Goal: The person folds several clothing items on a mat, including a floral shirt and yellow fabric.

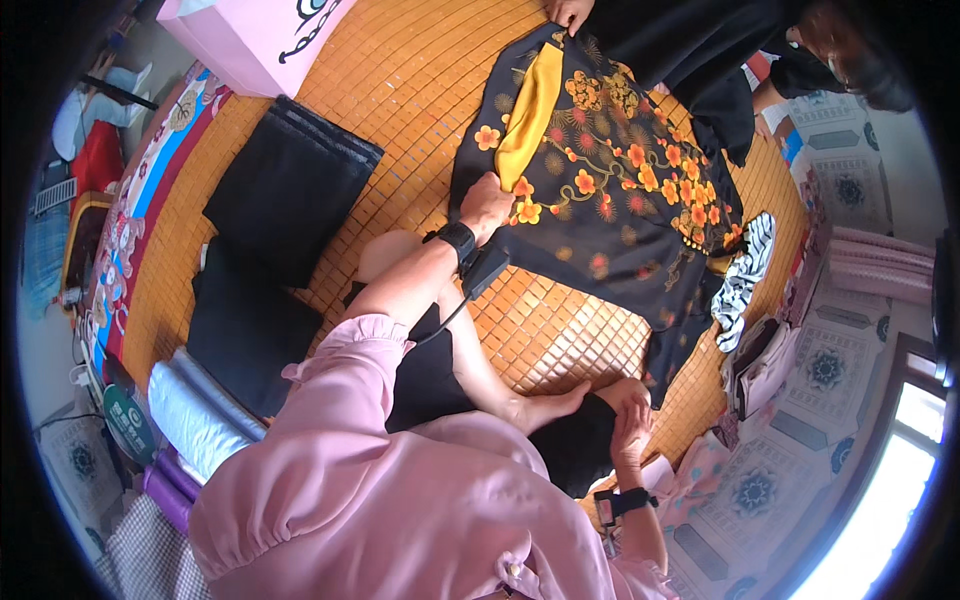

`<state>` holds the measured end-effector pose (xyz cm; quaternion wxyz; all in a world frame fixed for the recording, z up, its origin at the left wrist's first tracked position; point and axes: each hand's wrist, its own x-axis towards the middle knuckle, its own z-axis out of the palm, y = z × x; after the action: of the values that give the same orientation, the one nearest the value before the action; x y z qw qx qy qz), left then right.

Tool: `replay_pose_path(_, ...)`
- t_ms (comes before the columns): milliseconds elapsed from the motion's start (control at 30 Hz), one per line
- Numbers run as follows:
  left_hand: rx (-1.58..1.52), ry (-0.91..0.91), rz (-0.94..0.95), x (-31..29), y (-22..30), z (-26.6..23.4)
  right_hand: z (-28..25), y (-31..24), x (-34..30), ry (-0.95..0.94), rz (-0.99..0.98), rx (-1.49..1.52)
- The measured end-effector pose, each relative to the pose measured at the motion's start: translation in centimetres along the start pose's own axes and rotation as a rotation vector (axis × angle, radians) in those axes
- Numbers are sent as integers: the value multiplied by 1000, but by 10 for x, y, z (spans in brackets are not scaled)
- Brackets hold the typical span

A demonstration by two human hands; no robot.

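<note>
- Head view: I see my left hand [487, 203] just above centre, fingers curled shut on the near edge of the dark floral garment [610, 190], which spreads over the bamboo mat [400, 90] toward two o'clock.
- A yellow lining [530, 110] shows at the garment's collar, at twelve o'clock.
- My right hand [630, 415] sits at five o'clock, resting by my foot [545, 408], fingers loosely bent; I cannot tell whether it holds anything.
- Another person's hand [570, 14] touches the garment's far end at the top edge.
- Two folded black cloths [290, 180] lie at ten o'clock, well apart from the garment.
- A striped black-and-white cloth [745, 275] lies just beside the garment's edge at three o'clock.
</note>
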<state>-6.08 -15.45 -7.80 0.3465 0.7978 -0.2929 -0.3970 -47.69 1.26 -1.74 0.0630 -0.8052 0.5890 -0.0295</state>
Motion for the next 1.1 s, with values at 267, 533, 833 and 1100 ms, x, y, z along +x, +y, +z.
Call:
replay_pose_path(267,-460,-253,117,-2,13,-2,2,-6,6,46,101,88)
replay_pose_path(533,-908,-189,-12,8,2,-3,5,-1,6,115,99,165)
replay_pose_path(833,-551,-216,18,6,-32,-22,6,0,4,124,106,182)
replay_pose_path(1100,-639,-221,-72,10,-35,-24,6,1,3,92,122,165)
